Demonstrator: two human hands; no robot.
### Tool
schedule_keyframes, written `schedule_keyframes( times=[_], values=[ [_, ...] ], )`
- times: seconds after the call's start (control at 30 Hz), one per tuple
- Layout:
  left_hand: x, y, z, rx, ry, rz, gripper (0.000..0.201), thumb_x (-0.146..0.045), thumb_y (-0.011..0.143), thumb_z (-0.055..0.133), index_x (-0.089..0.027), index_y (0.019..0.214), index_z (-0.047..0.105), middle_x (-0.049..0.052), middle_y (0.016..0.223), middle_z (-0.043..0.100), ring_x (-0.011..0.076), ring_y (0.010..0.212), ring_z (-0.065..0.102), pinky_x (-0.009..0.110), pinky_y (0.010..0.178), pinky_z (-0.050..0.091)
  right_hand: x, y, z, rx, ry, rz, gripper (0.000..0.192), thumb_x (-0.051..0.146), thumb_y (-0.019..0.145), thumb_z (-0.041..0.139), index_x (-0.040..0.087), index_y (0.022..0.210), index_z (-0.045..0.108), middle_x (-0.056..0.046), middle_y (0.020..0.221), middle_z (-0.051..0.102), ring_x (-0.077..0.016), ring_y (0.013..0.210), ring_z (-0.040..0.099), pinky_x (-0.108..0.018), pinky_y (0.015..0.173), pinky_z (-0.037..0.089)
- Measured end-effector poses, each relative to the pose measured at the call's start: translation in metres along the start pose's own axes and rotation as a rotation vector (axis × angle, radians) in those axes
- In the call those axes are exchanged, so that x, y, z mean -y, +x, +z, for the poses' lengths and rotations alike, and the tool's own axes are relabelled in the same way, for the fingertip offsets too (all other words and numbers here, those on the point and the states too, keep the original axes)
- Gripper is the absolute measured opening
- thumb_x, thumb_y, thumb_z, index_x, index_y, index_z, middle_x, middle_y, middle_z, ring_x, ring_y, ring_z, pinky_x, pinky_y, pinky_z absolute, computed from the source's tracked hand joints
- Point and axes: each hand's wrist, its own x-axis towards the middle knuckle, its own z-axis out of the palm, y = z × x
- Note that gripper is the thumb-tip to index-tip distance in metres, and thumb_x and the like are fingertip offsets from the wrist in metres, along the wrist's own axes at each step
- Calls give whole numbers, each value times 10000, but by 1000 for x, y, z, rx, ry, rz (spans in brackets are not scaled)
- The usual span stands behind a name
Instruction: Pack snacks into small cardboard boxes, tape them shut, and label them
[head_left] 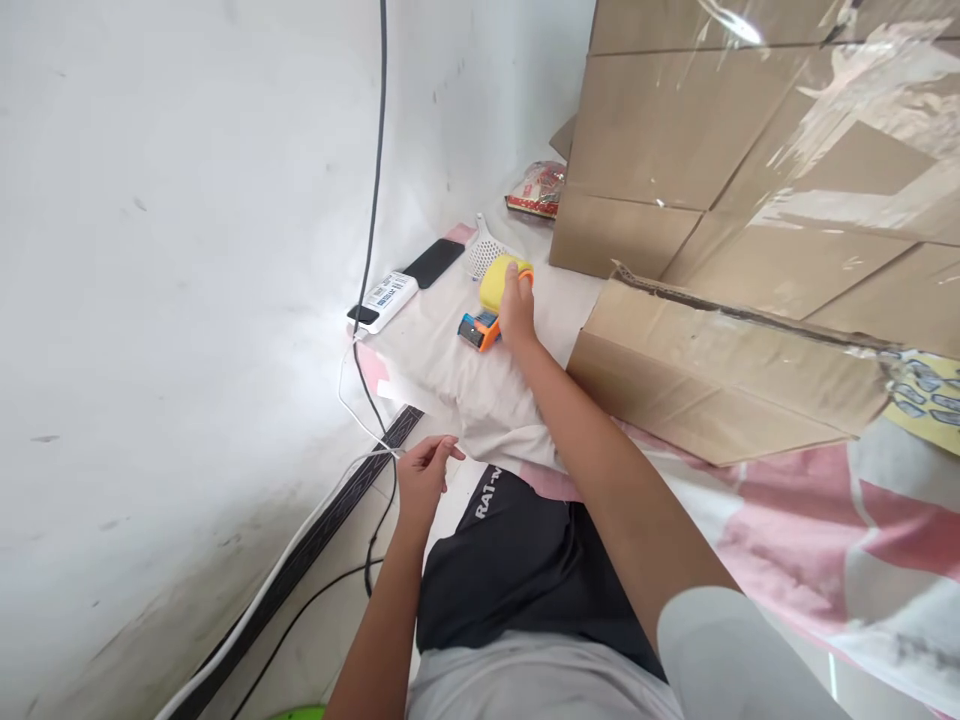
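My right hand (517,308) is wrapped round a tape dispenser (478,330) with an orange body and a blue-black cutting end. A wide yellow tape roll (495,280) sits in it. The dispenser is at the surface of the pale cloth (442,350), and I cannot tell whether it rests there. Lower down, near the cloth's front edge, my left hand (424,478) has thumb and fingers pressed together in a pinch. Whatever might be between those fingertips is too small to make out.
A large taped cardboard box (675,150) with a lower flap (720,370) stands at right. Along the wall lie a black phone (435,262), a white power bank (388,300) and cables. Behind the dispenser are a perforated white paddle (487,245) and a red packet (538,190).
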Motion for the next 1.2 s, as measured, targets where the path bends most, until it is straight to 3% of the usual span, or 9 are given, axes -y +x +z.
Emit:
schedule_keyframes(
  times=[0.13,0.37,0.57,0.77,0.93,1.03,1.1,1.13,1.2],
  values=[
    [-18,0,1,4,-4,42,288,-465,859,676,-195,861,776,3,705,726,70,393,399,227,356,362,16,-19,-11,-104,-85,134,459,598,1020,423,248,726,382,21,704,494,-145,681,551,-268,691,457],
    [-37,5,-1,8,-14,87,284,-452,881,668,-186,887,767,5,740,735,64,406,395,218,363,377,20,-31,-25,16,-344,80,407,466,994,526,227,668,472,-13,716,563,-189,753,573,-305,763,431],
    [-35,3,1,32,-21,85,275,-441,884,672,-182,884,764,5,738,732,59,397,395,213,358,367,13,-23,-25,60,-276,82,263,294,1001,454,228,748,481,-23,817,592,-177,798,583,-291,769,439],
    [-34,3,4,58,-24,77,276,-434,881,674,-173,887,764,15,747,735,48,385,402,204,360,370,13,-14,-18,39,-206,128,242,294,1018,385,247,781,387,-15,842,546,-164,815,575,-275,765,453],
    [-46,3,4,76,-7,85,279,-436,881,674,-173,880,766,20,748,742,49,383,402,202,360,368,35,-42,-26,30,-208,175,211,343,1022,366,213,907,485,-80,1021,601,-190,962,571,-323,868,454],
    [-61,-1,3,98,19,102,266,-428,893,666,-184,877,770,13,766,752,46,388,407,198,375,374,59,-89,-51,211,-181,139,220,404,962,536,194,997,594,-45,1034,653,-168,934,595,-295,852,473],
    [-74,-8,6,144,38,115,251,-417,895,672,-190,865,777,7,763,756,43,386,414,195,385,379,76,-124,-76,438,-186,109,223,401,871,691,202,973,685,-5,924,693,-152,802,602,-279,753,481],
    [-80,-13,10,181,48,124,242,-410,892,678,-193,859,781,2,751,756,42,383,417,193,392,383,84,-139,-91,574,-239,70,250,394,863,710,220,1043,709,2,972,712,-144,786,596,-277,729,474],
    [-92,-25,21,287,69,158,222,-390,893,682,-199,853,787,-9,718,750,43,385,435,187,402,391,102,-161,-120,647,-365,-2,277,349,862,726,249,1120,726,8,1030,726,-132,767,593,-272,697,457]
  ],
)
